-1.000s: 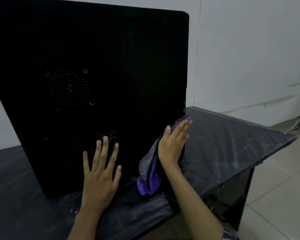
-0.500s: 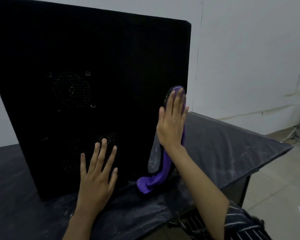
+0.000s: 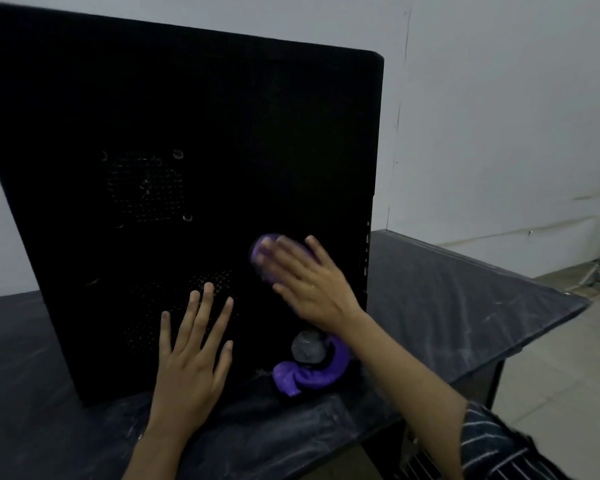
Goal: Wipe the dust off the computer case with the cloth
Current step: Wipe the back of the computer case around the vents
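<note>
Computer case (image 3: 194, 174) black, standing upright on dark table (image 3: 465, 306), filling left and centre of frame, perforated vent patches on the side panel facing the camera, one in the middle left, one lower near centre

Purple cloth (image 3: 312, 372) pressed flat against lower right part of that side panel; upper end peeking out beyond the fingertips, lower end hanging down below the wrist and curling onto the table just beside the case's bottom edge, with a grey patch showing in the fold

Right hand (image 3: 305, 282) lying over the cloth, fingers straight and close together, pointing toward upper left of frame, palm pushing cloth on the panel; slightly blurred. Not pinching, only flat pressing

Left hand (image 3: 191, 355) in lower centre of frame, fingers spread and straight, resting flat on the panel over the lower vent patch, holding nothing

Striped sleeve (image 3: 499, 445) at lower right corner of frame, on the right arm. White wall (image 3: 499, 116) behind, tiled floor (image 3: 568, 375) at right edge beyond the table corner
</note>
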